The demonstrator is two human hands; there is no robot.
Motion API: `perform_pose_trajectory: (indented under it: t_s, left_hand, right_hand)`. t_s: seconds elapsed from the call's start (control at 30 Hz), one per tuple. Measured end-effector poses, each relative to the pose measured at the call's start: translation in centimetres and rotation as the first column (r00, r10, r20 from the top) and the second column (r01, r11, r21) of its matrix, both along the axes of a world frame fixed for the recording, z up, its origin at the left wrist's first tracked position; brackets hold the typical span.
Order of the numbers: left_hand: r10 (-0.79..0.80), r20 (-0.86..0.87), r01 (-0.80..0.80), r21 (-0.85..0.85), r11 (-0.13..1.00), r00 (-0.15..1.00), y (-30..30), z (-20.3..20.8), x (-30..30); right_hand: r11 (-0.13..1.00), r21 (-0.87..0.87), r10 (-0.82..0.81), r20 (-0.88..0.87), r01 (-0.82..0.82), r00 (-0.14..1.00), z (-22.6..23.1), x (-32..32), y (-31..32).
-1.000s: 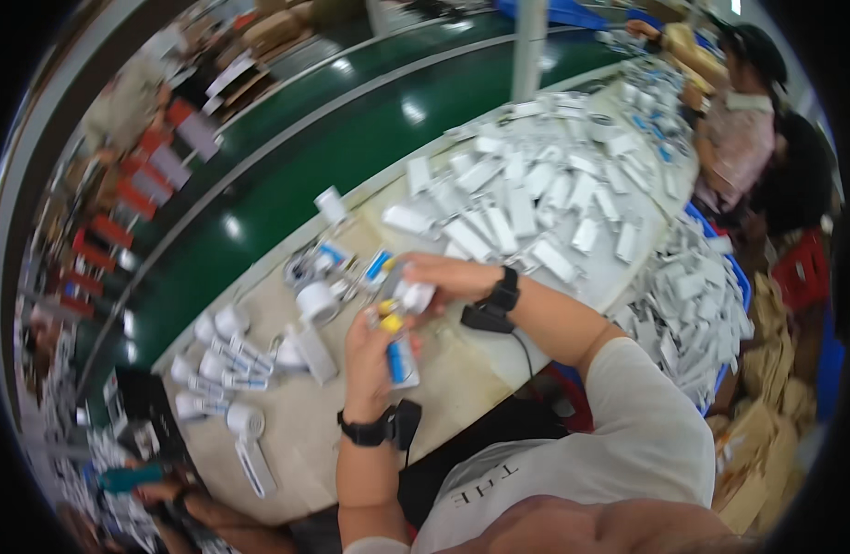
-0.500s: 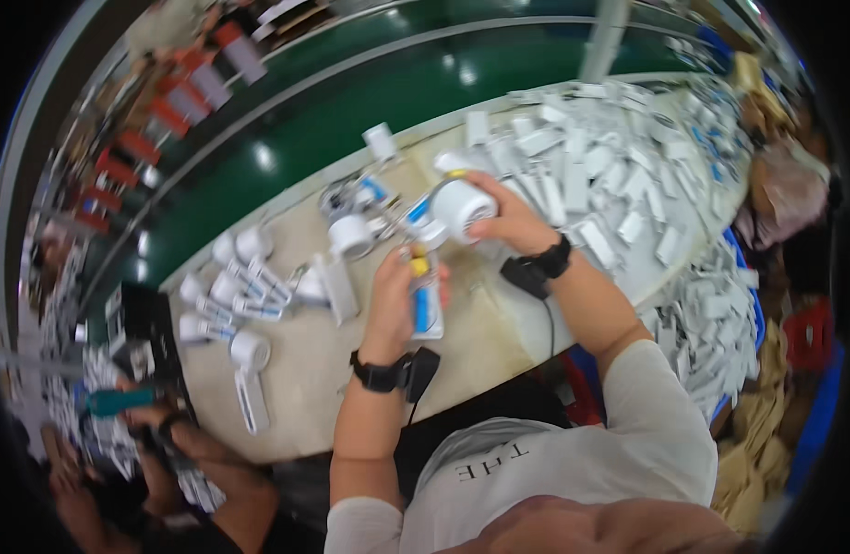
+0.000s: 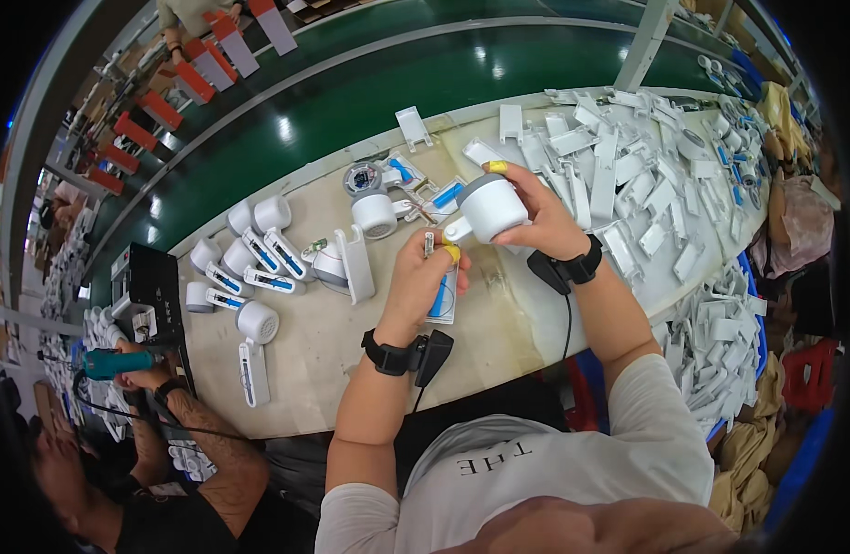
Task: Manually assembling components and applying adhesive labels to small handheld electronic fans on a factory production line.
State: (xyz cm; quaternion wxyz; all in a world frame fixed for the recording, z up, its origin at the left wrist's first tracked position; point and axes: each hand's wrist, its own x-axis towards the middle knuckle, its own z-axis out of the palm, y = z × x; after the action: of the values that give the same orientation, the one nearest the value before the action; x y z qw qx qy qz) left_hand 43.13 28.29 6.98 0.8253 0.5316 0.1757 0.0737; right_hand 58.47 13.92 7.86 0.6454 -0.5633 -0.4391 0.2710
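My right hand grips a white round device head with a grey rim, fingers wrapped over its far side. A short white neck on this head points down toward my left hand. Closed in the left hand is a white handle housing with a blue cell inside; its upper part is hidden by the fingers. Yellow tape wraps a finger on each hand. Just beyond lie another white head, an opened grey-rimmed head with wiring, and a handle piece with a blue cell.
Several white devices with open handles lie at the left of the table. White covers pile up at the right, more in a blue bin. A green conveyor runs behind. At left, a co-worker holds a teal power tool.
The whole view has shifted a little, so table and parts appear further right. Both hands keep their hold, with the head's neck still close to the left hand.
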Motion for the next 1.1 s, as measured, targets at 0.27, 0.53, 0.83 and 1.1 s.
perform_pose_trajectory:
  t_s: [0.27, 0.53, 0.83, 1.1]
  left_hand:
    - [-0.047, -0.006, 0.047, 0.034, 0.998, 0.999, 0.3, -0.1, 0.0]
    - [-0.027, 0.064, 0.028, -0.015, 0.999, 0.998, 0.2, 0.0, 0.0]
    - [0.001, 0.055, -0.002, 0.013, 1.000, 0.998, 0.2, -0.3, 0.0]
    - [-0.028, -0.049, 0.042, 0.310, 0.950, 0.998, -0.7, 0.2, 0.1]
  right_hand:
    - [1.000, 0.006, 0.026, -0.133, -0.026, 0.991, 0.8, -0.4, 0.0]
    - [0.994, 0.088, -0.037, -0.213, 0.057, 0.976, -0.4, -0.7, 0.8]
    - [0.993, 0.115, -0.013, -0.172, 0.033, 0.985, -0.6, -0.7, 0.8]
    - [0.995, -0.024, 0.098, -0.135, -0.102, 0.986, 0.7, -0.1, -0.3]
